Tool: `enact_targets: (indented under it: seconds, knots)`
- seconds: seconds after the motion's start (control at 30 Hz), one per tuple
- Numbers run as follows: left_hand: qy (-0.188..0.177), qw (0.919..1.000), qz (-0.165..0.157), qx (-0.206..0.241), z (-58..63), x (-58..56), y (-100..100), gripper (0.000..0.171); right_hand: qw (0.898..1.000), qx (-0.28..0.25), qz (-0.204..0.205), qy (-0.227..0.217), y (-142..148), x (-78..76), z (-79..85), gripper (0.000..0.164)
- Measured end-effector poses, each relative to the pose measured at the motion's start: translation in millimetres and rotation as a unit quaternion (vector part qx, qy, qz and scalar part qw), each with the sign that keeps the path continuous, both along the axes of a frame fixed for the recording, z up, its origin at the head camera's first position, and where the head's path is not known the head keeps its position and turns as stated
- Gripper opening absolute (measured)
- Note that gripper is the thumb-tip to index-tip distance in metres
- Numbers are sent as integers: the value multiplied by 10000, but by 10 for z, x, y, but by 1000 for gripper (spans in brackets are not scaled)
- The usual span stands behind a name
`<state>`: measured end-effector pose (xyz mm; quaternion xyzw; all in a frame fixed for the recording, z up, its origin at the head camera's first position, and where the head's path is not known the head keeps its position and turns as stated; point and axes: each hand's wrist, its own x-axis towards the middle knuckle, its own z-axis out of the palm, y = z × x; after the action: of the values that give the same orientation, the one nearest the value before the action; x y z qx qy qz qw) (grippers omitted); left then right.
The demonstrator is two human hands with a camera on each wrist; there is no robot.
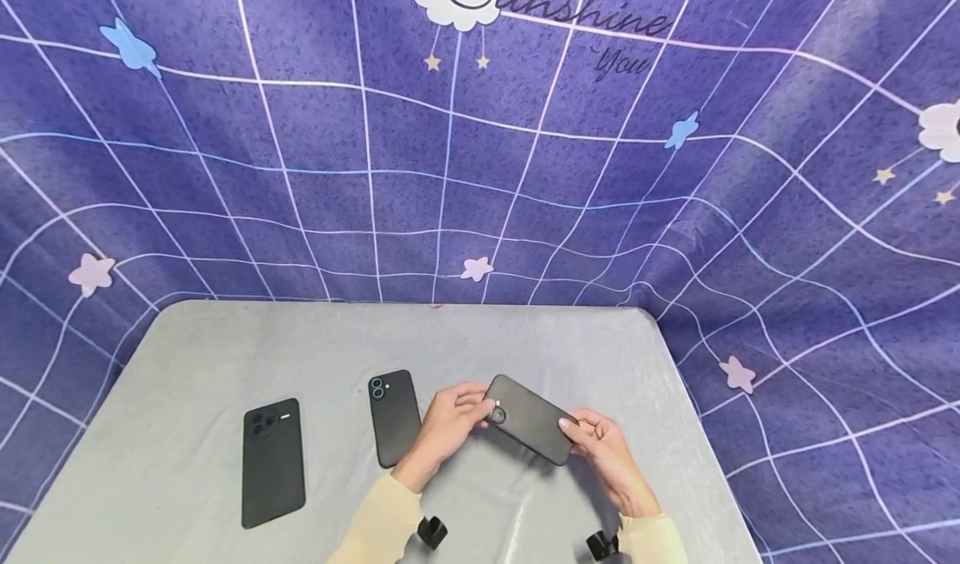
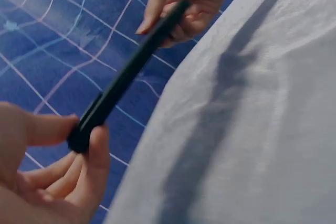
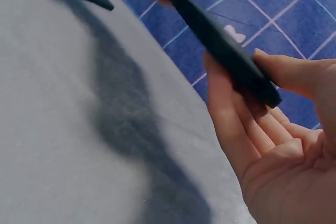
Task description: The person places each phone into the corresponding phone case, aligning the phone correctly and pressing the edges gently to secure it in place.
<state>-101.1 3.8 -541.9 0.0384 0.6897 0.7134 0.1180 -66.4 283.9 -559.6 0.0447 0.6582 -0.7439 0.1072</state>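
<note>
Between both hands a dark smartphone (image 1: 534,418) is held up, its back with a round camera area facing the head camera. The left hand (image 1: 448,421) pinches its camera end between thumb and fingers. At the opposite end the right hand (image 1: 606,456) grips it, thumb on the back and fingers beneath. Both wrist views show the phone (image 2: 131,72) edge-on, raised over the cloth. Beside the left forearm lies a second black smartphone (image 1: 396,422) with two camera lenses, back up. Farther left rests a larger black smartphone (image 1: 273,468), also back up.
A light grey cloth (image 1: 337,339) covers the table, with shadows of the hands on it. Behind and to the right hangs a purple-blue curtain (image 1: 405,189) with grid lines, stars and clouds. Small black devices (image 1: 432,532) are worn at the wrists.
</note>
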Motion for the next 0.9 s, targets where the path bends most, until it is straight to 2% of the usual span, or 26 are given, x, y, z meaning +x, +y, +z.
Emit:
enact_targets:
  seconds: [0.1,0.2,0.37,0.5,0.63,0.77,0.9]
  knots:
    - [581,9952,243,-754,104,-171,55,32,9999,75,58,-42,-70,18,-7,6]
    - [958,9850,297,-1402,167,-333,116,23,9997,221,124,-51,-183,33,-23,7]
    - [1009,9715,300,-2126,134,-511,179,17,9985,374,404,11,-391,43,-52,14]
    - [1063,9627,416,-2455,51,-584,188,17,9981,366,496,7,-527,32,-60,23]
    - [1127,9573,465,-2620,-17,-616,190,17,9973,530,516,-24,-626,25,-74,19]
    - [1253,9525,431,-2740,-87,-639,188,18,9930,1098,396,158,-695,27,-97,14]
    - [1431,9456,307,-2905,-142,-629,183,19,9805,1871,214,555,-720,29,-127,13]
